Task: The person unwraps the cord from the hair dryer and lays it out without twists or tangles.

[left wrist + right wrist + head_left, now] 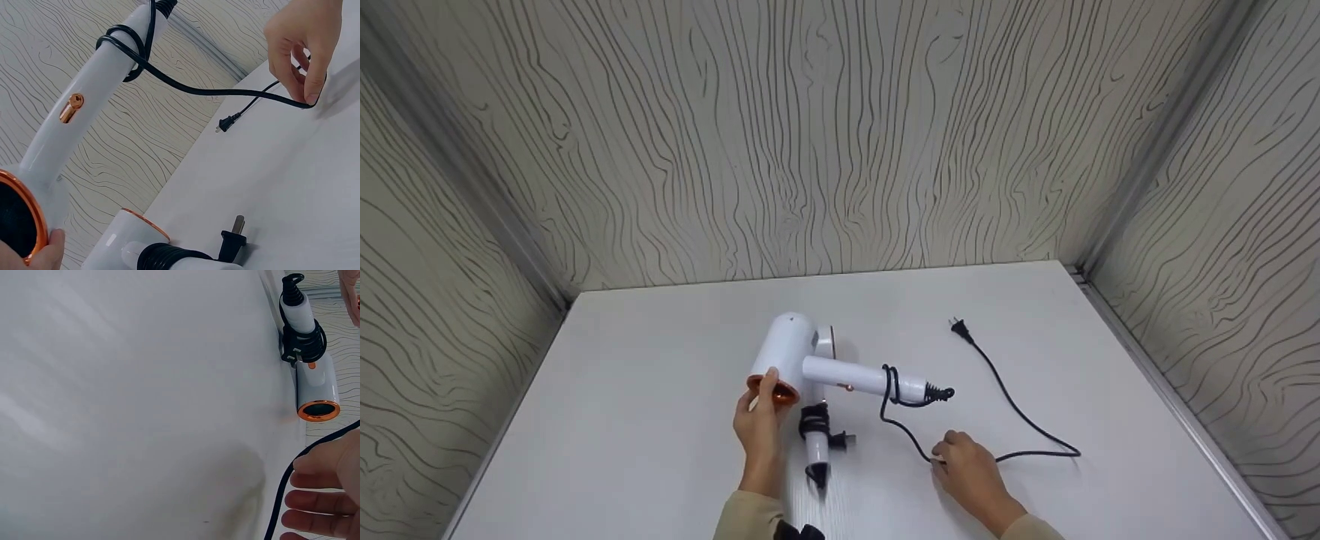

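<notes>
My left hand (761,431) grips a white hair dryer (789,341) by its copper-rimmed end and holds it up off the table. The dryer's handle points right, with a copper switch (72,108) on it. Its black power cord (191,90) still loops round the handle near the base. In the left wrist view my right hand (306,50) pinches that cord between thumb and fingers, just above the table. Beyond the hand the cord bends and runs to a two-pin plug (959,328) lying on the tabletop.
A second white hair dryer (817,448) lies below the raised one, partly hidden by it. Its cord is wound tightly round the handle, and its plug (232,243) sticks out. The white table (645,360) is bounded by wood-patterned panels (810,150) at the back and sides.
</notes>
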The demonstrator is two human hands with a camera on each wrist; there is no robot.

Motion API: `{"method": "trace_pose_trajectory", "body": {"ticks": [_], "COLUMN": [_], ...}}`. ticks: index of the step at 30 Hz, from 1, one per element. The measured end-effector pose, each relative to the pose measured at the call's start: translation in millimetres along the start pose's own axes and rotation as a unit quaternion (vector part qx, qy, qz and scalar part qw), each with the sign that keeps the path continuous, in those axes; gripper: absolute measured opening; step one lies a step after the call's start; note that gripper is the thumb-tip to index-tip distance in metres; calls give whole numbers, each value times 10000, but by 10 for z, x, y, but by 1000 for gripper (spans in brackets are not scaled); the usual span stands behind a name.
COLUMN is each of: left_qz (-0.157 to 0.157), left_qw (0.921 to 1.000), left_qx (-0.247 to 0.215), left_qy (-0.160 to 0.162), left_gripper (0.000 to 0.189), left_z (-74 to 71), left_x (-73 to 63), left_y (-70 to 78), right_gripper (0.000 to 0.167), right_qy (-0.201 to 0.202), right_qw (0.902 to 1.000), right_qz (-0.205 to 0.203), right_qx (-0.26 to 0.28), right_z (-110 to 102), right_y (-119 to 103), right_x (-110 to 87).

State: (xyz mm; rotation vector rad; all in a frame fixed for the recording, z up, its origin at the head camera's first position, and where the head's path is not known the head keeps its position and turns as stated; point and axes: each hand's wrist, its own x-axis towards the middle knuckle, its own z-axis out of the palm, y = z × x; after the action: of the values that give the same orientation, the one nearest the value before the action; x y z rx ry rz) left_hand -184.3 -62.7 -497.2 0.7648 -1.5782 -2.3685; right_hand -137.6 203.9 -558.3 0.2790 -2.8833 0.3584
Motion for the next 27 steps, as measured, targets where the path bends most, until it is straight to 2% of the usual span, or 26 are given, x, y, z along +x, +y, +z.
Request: {"method": "trace_pose_trajectory", "body": {"ticks": [8,21,24,27], "left_qz": [8,-12,-1,-1], "left_qw": [9998,9986,9985,9994], "left_qx": [150,524,538,347], "left_qy": [106,66,104,70], "left_gripper": [67,72,71,72], "left_z": [7,-15,-9,-11], "left_x": [5,-2,0,4], "left_y": [-19,-37,-40,-44], "right_gripper": [8,5,5,5], "right_qy": [34,-39,24,51], "right_qw": [9998,9991,9987,9973], "right_qz": [-164,-41,-111,-185], "right_qx": [137,410,506,709], "right_z": [-35,-177,-208,-225], "right_y": [-33,-98,-106,-115], "right_x": [-13,64,86,110]}}
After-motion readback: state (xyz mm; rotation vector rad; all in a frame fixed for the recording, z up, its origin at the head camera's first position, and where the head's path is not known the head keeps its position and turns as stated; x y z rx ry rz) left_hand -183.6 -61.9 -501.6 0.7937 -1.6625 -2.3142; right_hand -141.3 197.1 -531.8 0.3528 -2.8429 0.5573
